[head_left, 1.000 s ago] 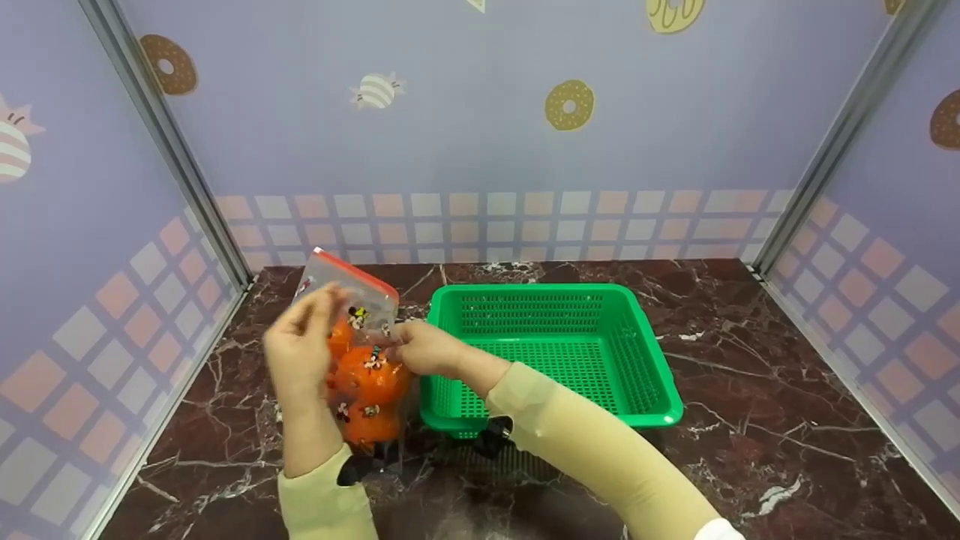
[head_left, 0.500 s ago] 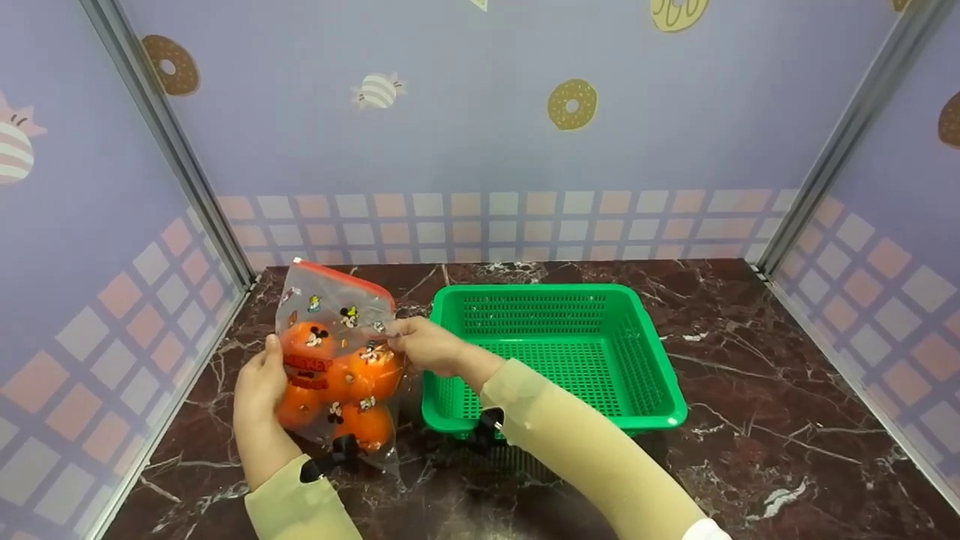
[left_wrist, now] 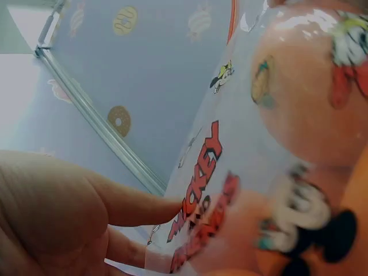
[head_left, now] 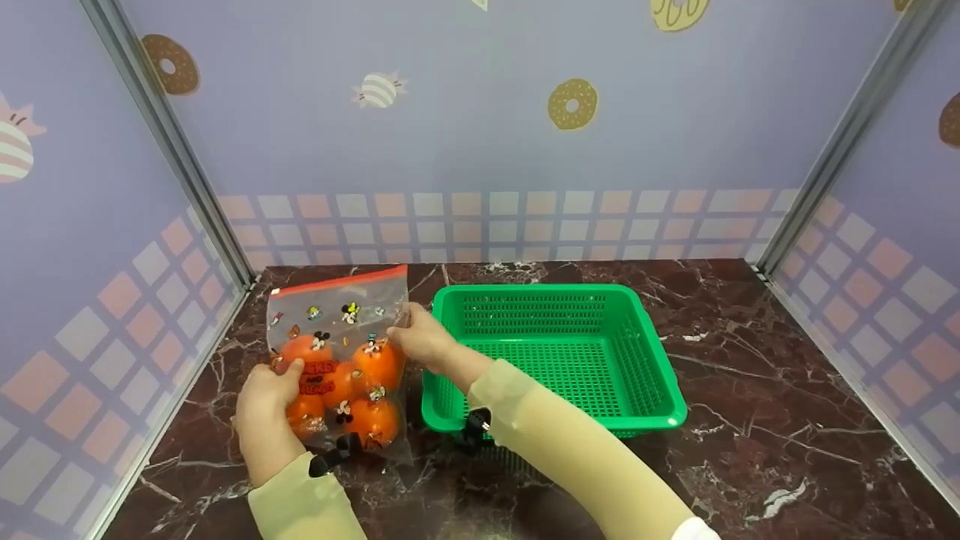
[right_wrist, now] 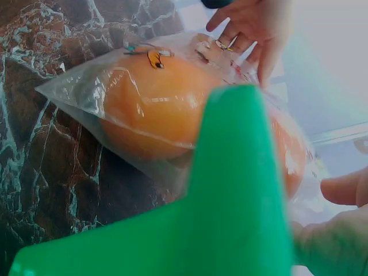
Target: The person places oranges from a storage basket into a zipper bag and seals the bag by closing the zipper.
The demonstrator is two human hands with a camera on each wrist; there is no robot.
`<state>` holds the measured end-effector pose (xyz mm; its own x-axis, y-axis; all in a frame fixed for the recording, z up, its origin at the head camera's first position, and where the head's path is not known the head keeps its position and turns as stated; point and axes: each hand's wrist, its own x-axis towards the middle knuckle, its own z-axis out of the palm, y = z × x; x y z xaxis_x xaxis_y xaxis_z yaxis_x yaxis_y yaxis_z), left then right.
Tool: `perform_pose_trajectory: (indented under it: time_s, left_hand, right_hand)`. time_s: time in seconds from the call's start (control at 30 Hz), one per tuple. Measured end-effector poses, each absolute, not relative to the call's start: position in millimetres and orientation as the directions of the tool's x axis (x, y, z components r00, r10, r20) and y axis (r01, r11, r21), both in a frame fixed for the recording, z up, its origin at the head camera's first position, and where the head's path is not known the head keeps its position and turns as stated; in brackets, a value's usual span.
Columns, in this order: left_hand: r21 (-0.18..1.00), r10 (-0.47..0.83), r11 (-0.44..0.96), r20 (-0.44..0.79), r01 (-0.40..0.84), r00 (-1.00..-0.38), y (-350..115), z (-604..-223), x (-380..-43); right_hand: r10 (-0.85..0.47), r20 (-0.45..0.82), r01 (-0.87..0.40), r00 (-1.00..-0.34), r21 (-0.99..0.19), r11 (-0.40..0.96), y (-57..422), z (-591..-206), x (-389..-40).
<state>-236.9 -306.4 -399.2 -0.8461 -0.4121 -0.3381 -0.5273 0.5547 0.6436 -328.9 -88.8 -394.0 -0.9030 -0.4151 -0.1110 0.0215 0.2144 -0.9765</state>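
Observation:
A clear zip bag (head_left: 330,300) with cartoon prints and a red zip strip (head_left: 341,280) stands on the left of the dark marbled table. Several oranges (head_left: 375,421) fill its lower part. My left hand (head_left: 266,390) grips the bag's left side, thumb (left_wrist: 138,206) on the printed front and fingers behind. Higher up, on the right side near the top, my right hand (head_left: 424,337) pinches the bag's edge. In the right wrist view a bottom corner of the bag (right_wrist: 75,92) shows close over the tabletop, and the basket rim hides part of it.
A green plastic basket (head_left: 555,421) with slotted walls stands just right of the bag, under my right forearm. Patterned purple walls (head_left: 480,150) enclose the table (head_left: 757,390) at the back and both sides.
The left hand has moved from the bag's upper part down to its left side. The bag has turned to face front, its zip strip now sloping up to the right. The right hand keeps its hold.

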Motion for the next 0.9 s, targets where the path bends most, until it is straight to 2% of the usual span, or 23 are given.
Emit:
perform_pose_trajectory:
  time_s: [0.13, 0.27, 0.4, 0.53, 0.73, 0.9]
  left_hand:
    - [0.642, -0.435, 0.551, -0.325, -0.534, -0.840, -299, -401, -241]
    - [0.682, -0.358, 0.588, -0.264, -0.436, -0.896, -285, -394, -247]
    - [0.654, -0.235, 0.675, -0.249, -0.342, -0.940, -268, -387, -250]
    - [0.581, -0.165, 0.752, -0.290, -0.311, -0.943, -254, -386, -254]
    - [0.545, -0.184, 0.769, -0.312, -0.334, -0.932, -245, -397, -263]
    - [0.534, -0.224, 0.765, -0.306, -0.361, -0.925, -240, -409, -273]
  right_hand:
    - [-0.388, -0.099, 0.052, -0.916, -0.990, 0.129, -86, -393, -330]
    - [-0.383, -0.063, 0.046, -0.922, -0.998, 0.053, -83, -391, -331]
    - [-0.389, -0.036, 0.005, -0.921, -0.997, 0.082, -78, -388, -331]
    - [-0.382, -0.048, 0.016, -0.923, -0.996, 0.088, -73, -384, -330]
    - [-0.350, -0.115, 0.080, -0.930, -0.990, 0.114, -59, -375, -328]
    - [-0.353, -0.110, 0.066, -0.929, -0.989, 0.134, -43, -364, -327]
